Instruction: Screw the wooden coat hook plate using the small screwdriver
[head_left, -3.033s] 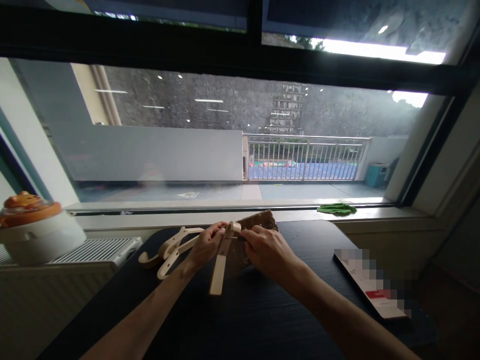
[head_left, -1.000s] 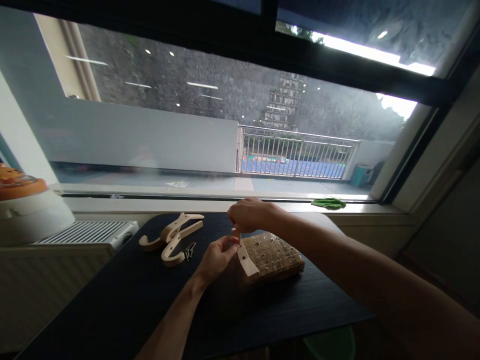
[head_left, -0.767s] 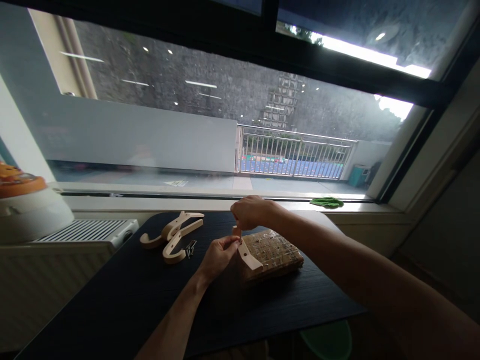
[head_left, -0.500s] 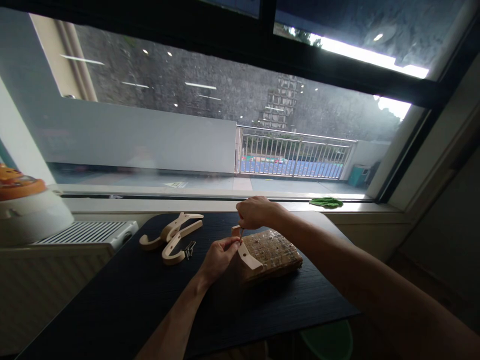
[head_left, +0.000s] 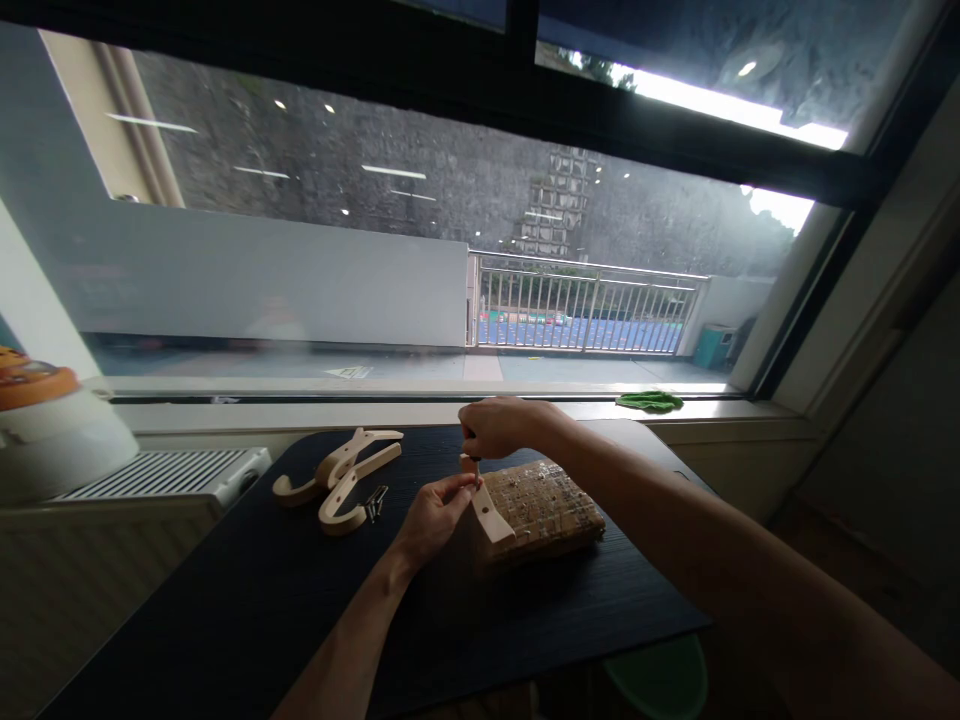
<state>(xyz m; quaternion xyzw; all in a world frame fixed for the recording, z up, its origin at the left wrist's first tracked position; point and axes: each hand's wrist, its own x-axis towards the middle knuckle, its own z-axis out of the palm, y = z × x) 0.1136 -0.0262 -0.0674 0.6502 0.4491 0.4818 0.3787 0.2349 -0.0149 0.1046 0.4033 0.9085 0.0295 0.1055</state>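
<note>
My left hand (head_left: 433,513) pinched the wooden hook (head_left: 496,526) against the brown block (head_left: 553,503) right of its fingertips (head_left: 459,483), apparently steadying it for the thin tool (head_left: 478,472) my right hand (head_left: 501,428) gripped, now swung upright above.

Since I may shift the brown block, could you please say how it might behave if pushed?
The brown block lies broad and flat, so should probably slide rather than roll or tip. Its coarse-looking top suggests fair grip, though shiny patches may be slicker. Pushing it could also jog the wooden piece along its edge.
</note>
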